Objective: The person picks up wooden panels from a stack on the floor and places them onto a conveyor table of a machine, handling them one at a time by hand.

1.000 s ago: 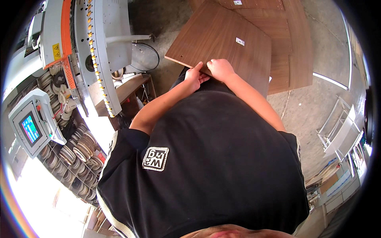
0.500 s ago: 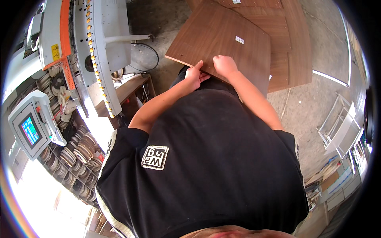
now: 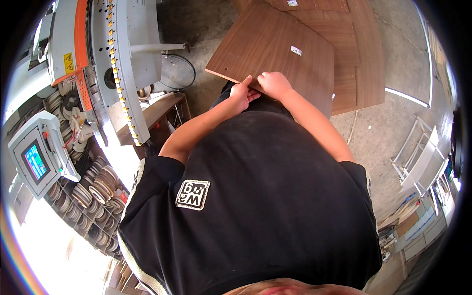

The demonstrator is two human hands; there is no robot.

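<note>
A brown wood-grain panel (image 3: 280, 51) with a small white label (image 3: 296, 50) is tilted in front of my body. My left hand (image 3: 241, 94) holds its near edge, with the thumb on top and the fingers underneath. Close by on the right, my right hand (image 3: 274, 84) is closed at the same edge, knuckles up. Its fingertips are hidden, so whatever they pinch does not show. A small dark hole marks the panel's left corner.
More brown panels (image 3: 366, 59) are stacked behind and to the right. On the left runs a grey and orange machine (image 3: 81, 49) with a row of yellow rollers, beside a control screen (image 3: 35, 161) and racked edge-band rolls (image 3: 102, 184). A white metal frame (image 3: 415, 152) stands right.
My right hand has slid left and slightly nearer along the panel's edge, toward my left hand. The left hand keeps its hold, and the panel has barely moved.
</note>
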